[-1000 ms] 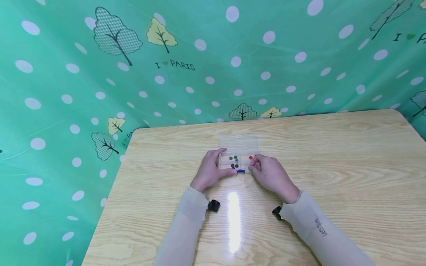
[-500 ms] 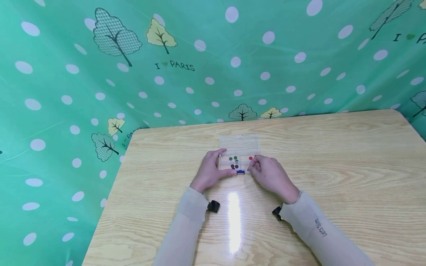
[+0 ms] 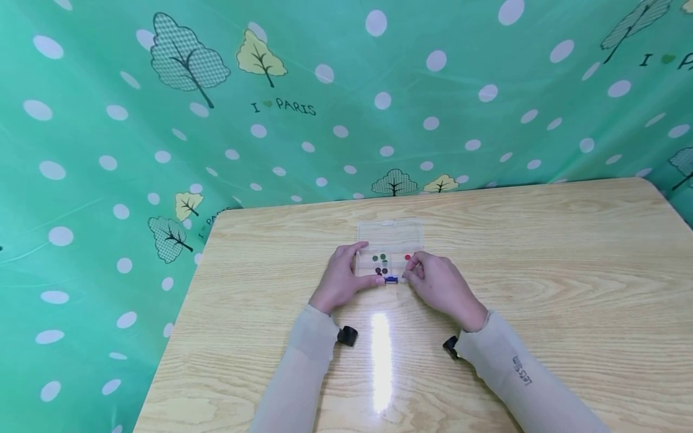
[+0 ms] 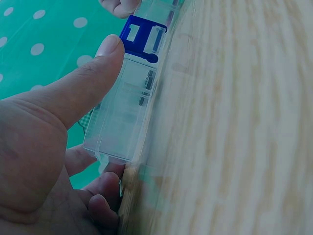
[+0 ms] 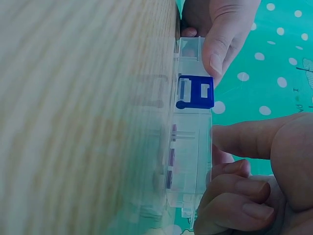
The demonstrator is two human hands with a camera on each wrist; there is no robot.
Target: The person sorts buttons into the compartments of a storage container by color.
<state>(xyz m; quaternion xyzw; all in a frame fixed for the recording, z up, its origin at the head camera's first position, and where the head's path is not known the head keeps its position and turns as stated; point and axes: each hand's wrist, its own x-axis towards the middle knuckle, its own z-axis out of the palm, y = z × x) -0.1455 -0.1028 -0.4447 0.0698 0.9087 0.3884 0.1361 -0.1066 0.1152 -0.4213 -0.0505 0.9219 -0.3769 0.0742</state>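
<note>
A clear plastic compartment box (image 3: 369, 264) lies on the table with its transparent lid (image 3: 390, 233) raised back. My left hand (image 3: 342, 278) grips the box's left side, its thumb on the front edge beside the blue latch (image 4: 143, 39). My right hand (image 3: 440, 281) is at the right compartments, fingers curled and thumb at the front rim; I cannot tell whether it pinches anything. Green discs (image 3: 382, 257) and dark discs (image 3: 385, 271) sit in the left compartments. A red disc (image 3: 408, 257) lies at the back right. Purplish discs (image 5: 171, 157) show through the front wall.
The wood-grain table (image 3: 541, 258) extends around the box, with a bright light reflection in front. A green polka-dot curtain (image 3: 346, 78) hangs behind the table and along its left side. Black wrist cameras (image 3: 348, 335) sit at both sleeves.
My right thumb and fingertips have shifted very slightly toward the latch and front edge of the box. My left hand keeps its hold and the box stays in place.
</note>
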